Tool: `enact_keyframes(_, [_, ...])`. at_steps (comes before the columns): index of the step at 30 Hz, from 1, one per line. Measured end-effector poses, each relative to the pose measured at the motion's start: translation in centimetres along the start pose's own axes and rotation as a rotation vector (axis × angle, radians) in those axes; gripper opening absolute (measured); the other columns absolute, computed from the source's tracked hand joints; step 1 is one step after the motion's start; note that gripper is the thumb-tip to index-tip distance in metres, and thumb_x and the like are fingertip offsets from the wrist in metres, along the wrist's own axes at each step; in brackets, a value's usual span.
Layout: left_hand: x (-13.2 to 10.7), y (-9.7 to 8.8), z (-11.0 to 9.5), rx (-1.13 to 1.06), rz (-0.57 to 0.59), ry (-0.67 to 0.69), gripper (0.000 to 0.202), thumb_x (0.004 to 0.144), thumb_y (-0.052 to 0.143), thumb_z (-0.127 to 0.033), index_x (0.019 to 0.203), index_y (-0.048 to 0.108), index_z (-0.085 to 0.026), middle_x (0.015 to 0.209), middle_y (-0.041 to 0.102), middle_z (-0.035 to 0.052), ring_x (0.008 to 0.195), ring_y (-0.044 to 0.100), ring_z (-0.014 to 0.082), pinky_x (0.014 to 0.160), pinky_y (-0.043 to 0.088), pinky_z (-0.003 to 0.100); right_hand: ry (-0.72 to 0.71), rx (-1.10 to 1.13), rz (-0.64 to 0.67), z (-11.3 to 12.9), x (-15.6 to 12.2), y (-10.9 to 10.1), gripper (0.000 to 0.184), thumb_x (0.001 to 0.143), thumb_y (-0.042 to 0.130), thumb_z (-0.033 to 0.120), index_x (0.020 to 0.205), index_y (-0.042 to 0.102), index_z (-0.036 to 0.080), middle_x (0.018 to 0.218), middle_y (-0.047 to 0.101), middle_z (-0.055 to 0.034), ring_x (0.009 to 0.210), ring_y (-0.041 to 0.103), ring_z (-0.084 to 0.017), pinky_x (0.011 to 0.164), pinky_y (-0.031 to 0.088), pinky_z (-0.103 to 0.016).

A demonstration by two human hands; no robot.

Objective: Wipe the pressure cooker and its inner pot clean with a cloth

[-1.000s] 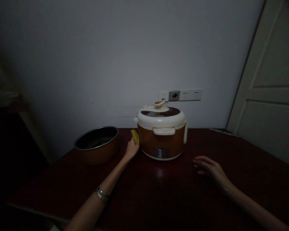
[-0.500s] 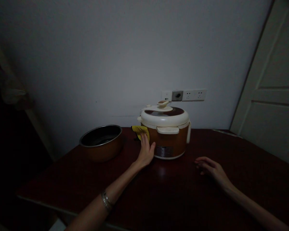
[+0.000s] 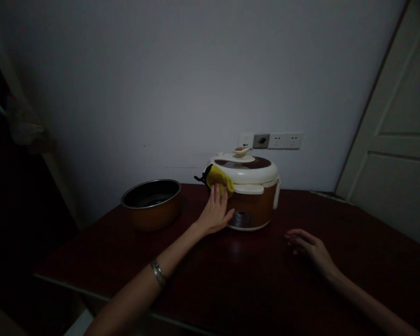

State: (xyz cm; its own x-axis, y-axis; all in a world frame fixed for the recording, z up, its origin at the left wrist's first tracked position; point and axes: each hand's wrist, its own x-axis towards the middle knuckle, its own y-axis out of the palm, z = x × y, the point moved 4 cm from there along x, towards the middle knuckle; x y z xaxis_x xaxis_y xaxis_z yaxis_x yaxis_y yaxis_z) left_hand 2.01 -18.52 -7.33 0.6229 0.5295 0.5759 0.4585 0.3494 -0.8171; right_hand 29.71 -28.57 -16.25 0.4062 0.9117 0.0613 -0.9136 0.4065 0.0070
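My left hand (image 3: 215, 212) presses a yellow cloth (image 3: 219, 179) with a dark edge against the left front of an electric pressure cooker (image 3: 252, 203). Its fingers lie stretched over the cloth's lower part. The cooker has an orange-brown body, a white lid with a dark top, and a pale handle; its lid is on. To the right of the cooker, my right hand (image 3: 306, 245) is at the tabletop, fingers loosely bent, holding nothing I can see.
An orange-brown inner pot (image 3: 156, 217) with a dark inside stands left of the cooker on the dark red table (image 3: 259, 284). Behind are the wall and a row of sockets (image 3: 283, 141). A white door (image 3: 399, 140) is at the right.
My left hand has slid the cloth a little up and to the right over the cooker's side, and more of the cloth shows. My right hand has hardly moved.
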Motion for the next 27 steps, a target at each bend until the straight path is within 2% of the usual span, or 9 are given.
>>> enact_keyframes(6, [-4.5,2.8,0.6,0.103,0.155,0.141,0.069,0.089,0.037,-0.049,0.143,0.023,-0.009,0.151,0.015,0.0219,0.139,0.0,0.0341,0.11,0.02,0.048,-0.012,0.0,0.011,0.5,-0.3,0.2,0.027,0.052,0.074,0.032,0.074,0.067,0.017,0.08,0.07,-0.0081,0.068,0.062,-0.021,0.05,0.048,-0.027])
enact_keyframes(9, [-5.9,3.0,-0.1,0.136,0.177,0.263,0.062,0.089,0.038,-0.048,0.14,0.033,-0.014,0.148,0.028,0.018,0.139,0.01,0.0322,0.11,0.022,0.044,-0.038,-0.01,0.007,0.6,-0.4,0.3,0.026,0.054,0.072,0.032,0.075,0.067,0.017,0.081,0.07,-0.008,0.068,0.062,-0.021,0.049,0.047,-0.027])
enact_keyframes(11, [-5.6,2.7,-1.0,0.163,0.172,0.344,0.058,0.089,0.038,-0.047,0.138,0.037,-0.016,0.146,0.033,0.015,0.139,0.017,0.0301,0.11,0.022,0.042,-0.048,-0.015,0.003,0.7,-0.5,0.3,0.026,0.055,0.071,0.033,0.075,0.066,0.017,0.081,0.07,-0.008,0.067,0.061,-0.021,0.049,0.046,-0.027])
enact_keyframes(15, [-2.9,2.0,-3.6,0.211,0.117,0.481,0.054,0.091,0.034,-0.044,0.137,0.037,-0.016,0.149,0.029,0.0111,0.135,0.028,0.0257,0.11,0.022,0.037,-0.032,-0.006,0.005,0.6,-0.4,0.3,0.028,0.054,0.072,0.034,0.075,0.066,0.016,0.081,0.069,-0.0083,0.066,0.061,-0.02,0.049,0.045,-0.027])
enact_keyframes(18, [-0.2,2.3,-6.4,0.246,0.054,0.532,0.051,0.092,0.034,-0.04,0.133,0.042,-0.011,0.15,0.025,0.0125,0.136,0.026,0.0238,0.11,0.021,0.034,-0.022,0.035,0.003,0.4,-0.4,0.2,0.028,0.055,0.072,0.033,0.076,0.065,0.016,0.082,0.068,-0.0078,0.067,0.06,-0.019,0.049,0.045,-0.026])
enact_keyframes(23, [4.6,3.9,-10.7,0.325,0.007,0.474,0.049,0.091,0.036,-0.033,0.13,0.046,-0.005,0.147,0.031,0.0159,0.138,0.021,0.022,0.112,0.018,0.032,-0.048,0.078,-0.013,0.1,-0.3,-0.3,0.027,0.057,0.073,0.032,0.078,0.066,0.016,0.083,0.068,-0.0069,0.066,0.059,-0.018,0.049,0.046,-0.025])
enact_keyframes(27, [8.1,4.0,-12.6,0.36,-0.014,0.355,0.053,0.09,0.035,-0.027,0.135,0.038,0.0,0.148,0.028,0.0156,0.14,0.013,0.0214,0.115,0.01,0.033,-0.049,0.097,-0.012,0.0,-0.1,-0.6,0.025,0.058,0.072,0.03,0.079,0.066,0.016,0.082,0.067,-0.0063,0.065,0.058,-0.016,0.048,0.045,-0.024])
